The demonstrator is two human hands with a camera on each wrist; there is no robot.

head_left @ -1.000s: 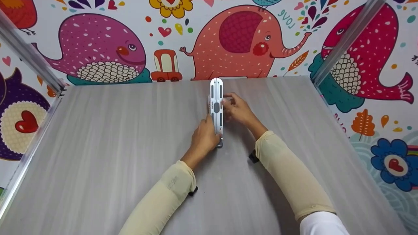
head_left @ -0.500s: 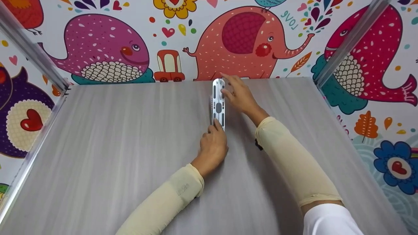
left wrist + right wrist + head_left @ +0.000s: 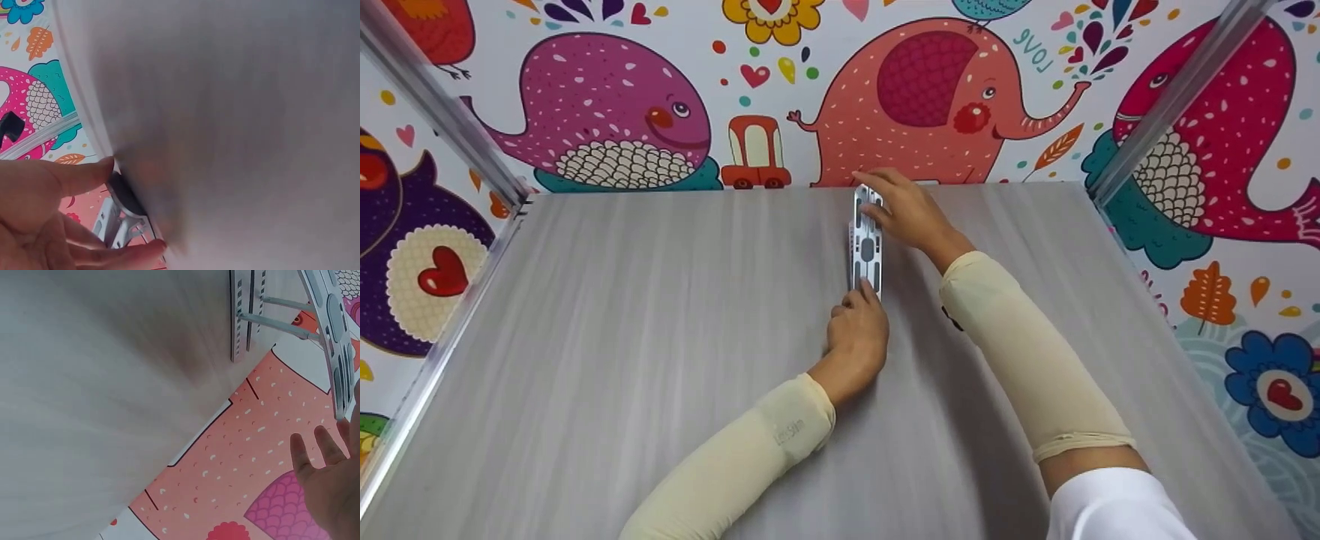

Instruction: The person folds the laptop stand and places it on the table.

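A silver folding laptop stand [image 3: 868,249] with dark pads stands at the back middle of the table, its upper bar raised. My left hand [image 3: 859,334] grips its near end. In the left wrist view the thumb and a finger lie on opposite sides of the dark-padded end [image 3: 126,194]. At the far end is my right hand [image 3: 911,210], its thumb over the bar and its forefinger around the tip; the other fingers spread loosely. Thin struts [image 3: 281,325] link the bar to the slotted base rails [image 3: 235,320] in the right wrist view.
The wood-grain grey table [image 3: 660,315] runs back to a wall panel [image 3: 780,150] printed with cartoon animals. Metal frame posts [image 3: 1170,105] rise at both back corners. A metal rail [image 3: 427,382] borders the left edge.
My right hand has moved from the stand's side up to its far tip. The left hand has shifted its hold at the near end, its forefinger now along the bar.
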